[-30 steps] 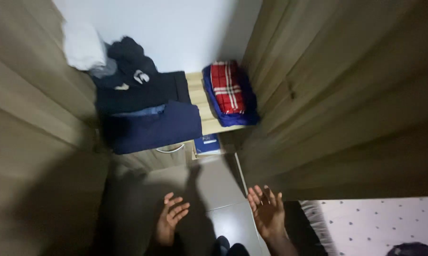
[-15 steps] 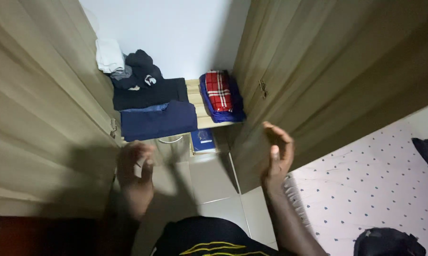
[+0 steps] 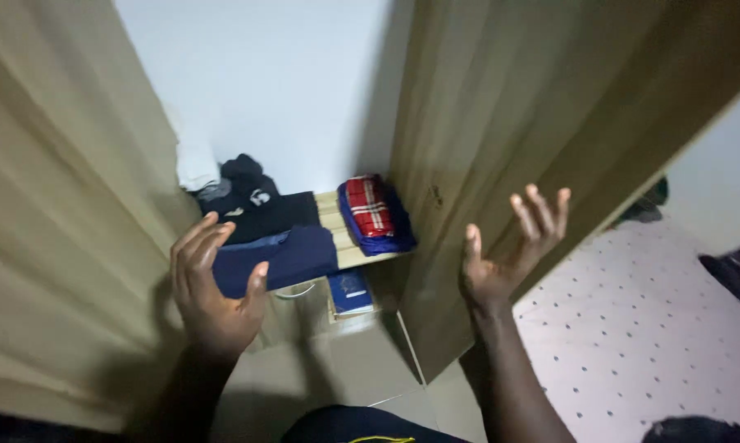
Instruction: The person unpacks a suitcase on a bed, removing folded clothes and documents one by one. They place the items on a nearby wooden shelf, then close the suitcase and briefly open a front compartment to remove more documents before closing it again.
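I stand before an open wardrobe. My left hand point(image 3: 212, 289) is raised, fingers spread, holding nothing, close to the left wardrobe door point(image 3: 50, 213). My right hand point(image 3: 511, 250) is also up with spread fingers, empty, just in front of the right wardrobe door point(image 3: 509, 107). On the wooden shelf point(image 3: 334, 215) lie folded dark blue clothes point(image 3: 281, 254), black clothes point(image 3: 255, 205) and a red checked cloth on a blue one point(image 3: 368, 205).
A blue book point(image 3: 351, 290) lies under the shelf beside a drawer with a curved handle point(image 3: 294, 293). White cloth point(image 3: 196, 164) hangs at the back left. A bed with a dotted sheet point(image 3: 632, 328) is on the right, with dark cloth point(image 3: 735, 275) on it.
Both hands have risen from low near the floor to shelf height, fingers spreading apart. My view has tilted up and the wardrobe now sits lower in it.
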